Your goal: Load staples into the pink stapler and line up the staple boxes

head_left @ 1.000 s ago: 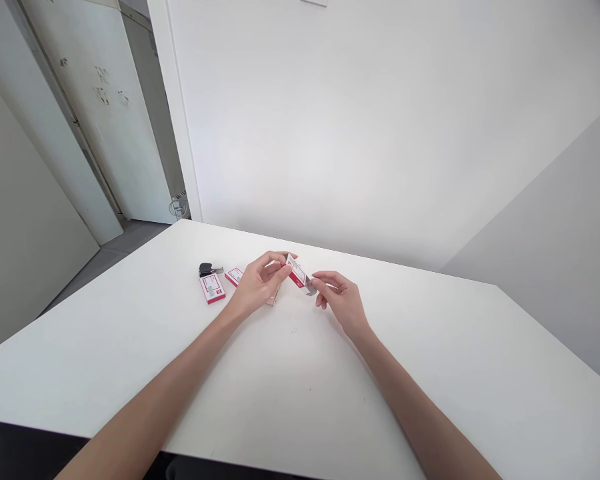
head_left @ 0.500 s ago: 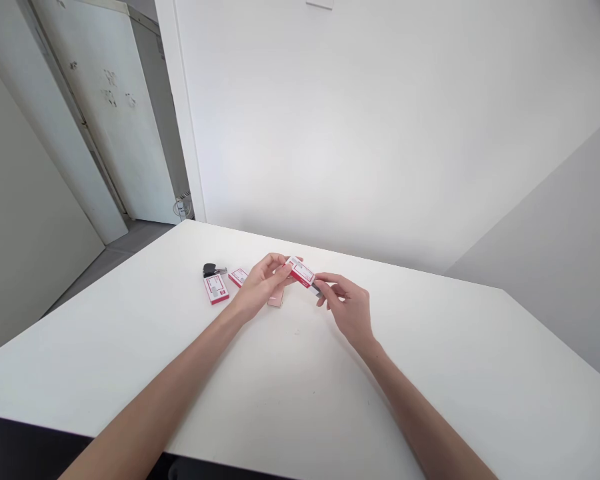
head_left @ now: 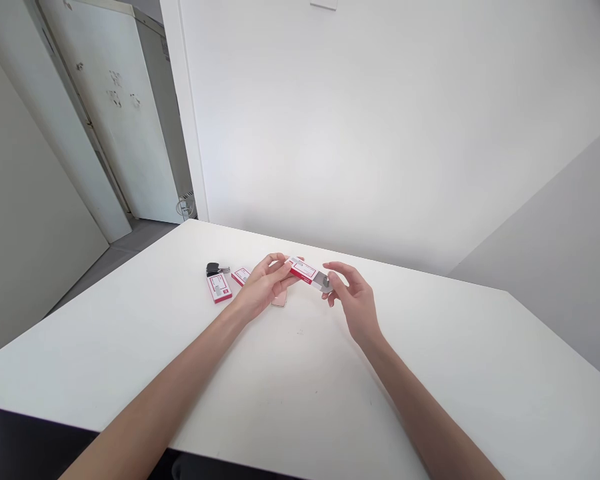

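In my left hand (head_left: 265,283) is the outer sleeve of a small red-and-white box (head_left: 303,269), gripped between thumb and fingers above the table. A grey inner tray (head_left: 321,280) sticks out of the box's right end; what lies in it is too small to make out. My right hand (head_left: 353,290) has its thumb at the tray's outer end and fingers beneath, the index finger lifted. Partly hidden behind my left hand are a pale pink flat item (head_left: 279,299) and another red-and-white box (head_left: 241,275).
Left of my hands, a third red-and-white box (head_left: 219,289) lies in front of a small black stapler-like tool (head_left: 217,269). All rest on a white table (head_left: 260,387). A white wall (head_left: 355,133) stands behind the table, a worn pale cabinet (head_left: 115,120) at the far left.
The grey tray has come further out of the box towards the right, and my right hand has moved right with it. Its index finger has lifted. The view has shifted slightly.
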Tool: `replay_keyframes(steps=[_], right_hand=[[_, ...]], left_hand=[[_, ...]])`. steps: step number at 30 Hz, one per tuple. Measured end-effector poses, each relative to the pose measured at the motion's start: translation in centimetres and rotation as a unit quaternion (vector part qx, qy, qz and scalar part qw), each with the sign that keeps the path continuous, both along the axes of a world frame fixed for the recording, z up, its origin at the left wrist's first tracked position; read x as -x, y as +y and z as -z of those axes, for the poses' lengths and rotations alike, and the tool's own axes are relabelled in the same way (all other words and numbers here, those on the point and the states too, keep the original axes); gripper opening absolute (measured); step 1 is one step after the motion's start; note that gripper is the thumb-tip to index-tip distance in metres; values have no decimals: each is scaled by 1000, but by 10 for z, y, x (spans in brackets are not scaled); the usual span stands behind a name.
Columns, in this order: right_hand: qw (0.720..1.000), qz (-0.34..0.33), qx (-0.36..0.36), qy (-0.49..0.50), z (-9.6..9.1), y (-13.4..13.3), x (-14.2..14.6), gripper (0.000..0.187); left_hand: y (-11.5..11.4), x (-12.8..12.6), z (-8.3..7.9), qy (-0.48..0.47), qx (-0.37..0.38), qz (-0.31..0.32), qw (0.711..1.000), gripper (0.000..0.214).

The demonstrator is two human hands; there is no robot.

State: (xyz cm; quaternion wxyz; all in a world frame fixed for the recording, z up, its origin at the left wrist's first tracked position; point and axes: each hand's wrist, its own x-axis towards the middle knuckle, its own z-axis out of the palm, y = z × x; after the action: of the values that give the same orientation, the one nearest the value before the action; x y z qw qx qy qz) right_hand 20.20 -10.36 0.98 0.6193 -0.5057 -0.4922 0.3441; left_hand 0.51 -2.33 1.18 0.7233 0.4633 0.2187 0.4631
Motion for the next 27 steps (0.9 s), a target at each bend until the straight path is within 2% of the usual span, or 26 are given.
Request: replay_keyframes(steps=[8, 17, 21, 27], right_hand=[[993, -30, 66, 98, 10, 5, -4, 40], [972, -56, 54, 221, 8, 8, -3, 41], [969, -75, 55, 227, 9, 7, -2, 38], [979, -72, 51, 187, 9, 6, -4, 38]], left_hand=[[-4, -2, -1, 5, -19, 41, 999, 36], [-4, 0, -3, 36, 24, 28, 999, 49], [-5, -1, -1, 39, 4, 48, 998, 48], [-4, -3, 2, 33, -28, 96, 994, 40]])
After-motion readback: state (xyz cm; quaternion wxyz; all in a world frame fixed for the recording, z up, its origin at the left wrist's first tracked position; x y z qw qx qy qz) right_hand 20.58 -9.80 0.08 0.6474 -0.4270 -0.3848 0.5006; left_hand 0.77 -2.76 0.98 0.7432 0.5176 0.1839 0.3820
